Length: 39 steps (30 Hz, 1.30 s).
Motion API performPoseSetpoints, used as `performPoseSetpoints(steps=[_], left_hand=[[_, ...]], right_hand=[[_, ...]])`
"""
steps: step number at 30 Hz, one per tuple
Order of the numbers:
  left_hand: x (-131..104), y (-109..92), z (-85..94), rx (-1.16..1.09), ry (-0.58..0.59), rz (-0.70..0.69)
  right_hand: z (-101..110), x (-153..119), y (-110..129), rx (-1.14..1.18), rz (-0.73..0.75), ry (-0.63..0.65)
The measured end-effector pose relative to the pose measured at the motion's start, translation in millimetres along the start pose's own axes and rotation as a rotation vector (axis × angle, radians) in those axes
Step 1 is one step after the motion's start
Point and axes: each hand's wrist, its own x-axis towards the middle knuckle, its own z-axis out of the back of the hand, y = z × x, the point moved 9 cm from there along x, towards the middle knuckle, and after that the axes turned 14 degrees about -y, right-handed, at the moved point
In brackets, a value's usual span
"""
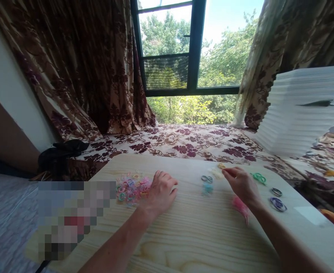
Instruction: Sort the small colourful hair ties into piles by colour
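A mixed heap of small colourful elastic bands (131, 189) lies on the left of the wooden table. My left hand (163, 189) rests palm down at the heap's right edge, fingers loosely bent and thumb apart, with nothing seen in it. My right hand (242, 185) is closed in a pinch beside the yellow bands (221, 166) and a cream bunch (217, 173); what its fingertips hold, if anything, is too small to make out. Grey-green bands (207, 179) sit above a teal bunch (207, 189). Under my right wrist lies a pink bunch (241, 207), partly covered.
Farther right are green bands (258, 178), dark bands (276, 192) and purple bands (278, 204) on the table (195, 235). A blurred-out patch (76, 220) covers the table's left edge. Behind stand a patterned ledge (184, 140), a window, curtains and a white ridged stack (303, 113).
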Motion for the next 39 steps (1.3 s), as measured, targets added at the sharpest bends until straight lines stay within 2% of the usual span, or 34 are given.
performPoseSetpoints(steps=[5, 11, 18, 21, 25, 28, 31, 34, 39], left_hand=[[1.6, 7.6, -1.3, 0.020, 0.004, 0.026], [-0.3, 14.7, -4.6, 0.067, 0.062, 0.065], [-1.8, 28.0, -8.1, 0.086, 0.150, 0.091], [-0.7, 32.9, -4.5, 0.077, 0.161, 0.113], [1.0, 36.1, -1.0, 0.078, 0.177, 0.120], [1.5, 34.7, 0.4, 0.072, 0.171, 0.101], [0.8, 32.7, 1.8, 0.066, 0.151, 0.086], [-0.4, 32.2, 2.1, 0.074, 0.137, 0.080], [0.6, 29.4, 1.5, 0.094, 0.137, 0.068]], right_hand=[[-10.7, 1.0, -5.2, -0.128, 0.038, 0.021], [-21.6, -0.9, -1.9, -0.225, 0.127, 0.062], [-20.2, 1.3, 0.2, -0.278, 0.179, 0.094], [-9.4, 1.9, 14.5, -0.264, 0.206, 0.064], [6.8, -9.6, 55.1, -0.059, 0.276, -0.019], [-1.0, -32.7, 84.2, 0.174, 0.305, 0.117], [-12.7, -55.8, 101.1, 0.263, 0.312, 0.260], [-19.3, -67.9, 107.4, 0.273, 0.314, 0.324], [-23.5, -71.6, 110.1, 0.320, 0.301, 0.368]])
